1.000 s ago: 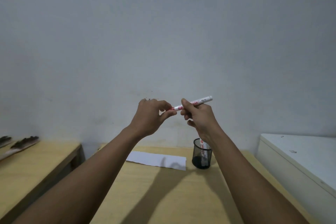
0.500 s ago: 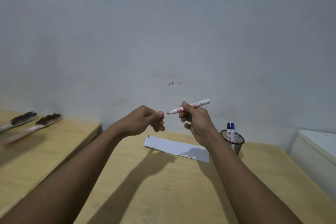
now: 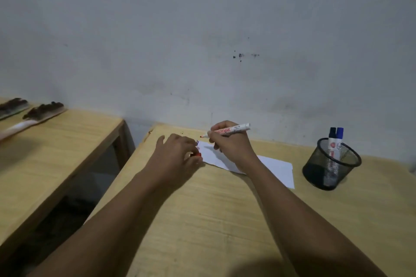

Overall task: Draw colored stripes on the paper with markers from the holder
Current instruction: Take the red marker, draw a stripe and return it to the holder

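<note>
Since the red marker [image 3: 227,130] is uncapped and pinched in the right hand [image 3: 229,145], its tip poised just above the far left end of the paper [image 3: 276,170], the red stripe looks about to begin. That paper, a white strip, lies flat on the table [image 3: 213,209], with a couple of short dark marks showing at its left end between the hands, probably stripes already drawn, though they are too small to be sure. The left hand [image 3: 177,156] rests at the paper's left edge, fingers curled around a small red piece, likely the marker's cap. To the right, well apart from the paper, the mesh holder [image 3: 331,164] stands upright with two markers [image 3: 335,139] in it, black-capped and blue-capped. Half a second ago both hands were raised in the air with the marker held between them; now they have come down to the paper, and the view has tipped downward with them.
</note>
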{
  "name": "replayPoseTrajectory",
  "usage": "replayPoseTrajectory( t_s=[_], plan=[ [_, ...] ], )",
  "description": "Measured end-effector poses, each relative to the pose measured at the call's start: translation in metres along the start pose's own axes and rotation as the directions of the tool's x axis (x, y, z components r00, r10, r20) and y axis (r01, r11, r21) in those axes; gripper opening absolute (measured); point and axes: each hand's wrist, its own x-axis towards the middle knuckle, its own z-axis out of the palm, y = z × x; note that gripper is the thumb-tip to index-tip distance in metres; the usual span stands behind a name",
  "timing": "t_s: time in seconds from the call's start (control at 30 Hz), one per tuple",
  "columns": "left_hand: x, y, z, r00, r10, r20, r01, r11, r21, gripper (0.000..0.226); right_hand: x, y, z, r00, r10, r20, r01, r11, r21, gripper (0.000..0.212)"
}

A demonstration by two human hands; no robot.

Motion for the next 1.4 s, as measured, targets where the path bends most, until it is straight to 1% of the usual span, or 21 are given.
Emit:
replayPoseTrajectory(
  t_s=[0.13, 0.2, 0.27, 0.43, 0.5, 0.73, 0.9, 1.13, 1.4],
  plan=[
    [-0.003, -0.004, 0.012, 1.0, 0.017, 0.02, -0.018, 1.0, 0.014, 0.029, 0.02, 0.018, 0.014, 0.998, 0.039, 0.046, -0.041, 0.999, 0.031, 0.012],
    [-0.004, -0.009, 0.015, 0.999, 0.014, 0.04, -0.014, 1.0, -0.014, 0.03, 0.025, 0.029, 0.018, 0.999, 0.033, 0.036, -0.032, 0.999, -0.029, 0.012],
    [-0.004, -0.013, 0.017, 0.999, 0.003, 0.046, -0.001, 0.999, -0.04, 0.031, 0.026, 0.038, 0.019, 1.0, 0.007, 0.02, -0.005, 0.996, -0.09, 0.017],
    [-0.004, -0.017, 0.017, 0.998, -0.026, 0.066, 0.033, 0.993, -0.11, 0.028, 0.029, 0.05, 0.017, 0.998, -0.051, -0.045, 0.047, 0.994, -0.101, 0.022],
    [-0.002, -0.018, 0.016, 0.996, -0.044, 0.08, 0.054, 0.99, -0.133, 0.031, 0.031, 0.053, 0.018, 0.997, -0.061, -0.055, 0.054, 0.991, -0.119, 0.023],
    [0.0, -0.018, 0.011, 0.987, -0.05, 0.156, 0.061, 0.996, -0.068, 0.033, 0.036, 0.056, 0.019, 0.997, -0.069, -0.025, 0.066, 0.991, -0.119, 0.026],
    [0.001, -0.025, 0.01, 0.973, -0.033, 0.228, 0.053, 0.995, -0.079, 0.037, 0.035, 0.056, 0.019, 0.998, -0.057, -0.017, 0.055, 0.995, -0.084, 0.027],
    [0.002, -0.024, 0.008, 0.963, -0.024, 0.27, 0.045, 0.996, -0.071, 0.04, 0.036, 0.059, 0.019, 1.0, -0.022, 0.015, 0.023, 0.996, -0.088, 0.026],
    [0.003, -0.025, 0.008, 0.958, -0.016, 0.286, 0.041, 0.996, -0.081, 0.041, 0.035, 0.055, 0.019, 1.0, -0.02, 0.009, 0.021, 0.992, -0.125, 0.023]
  ],
)
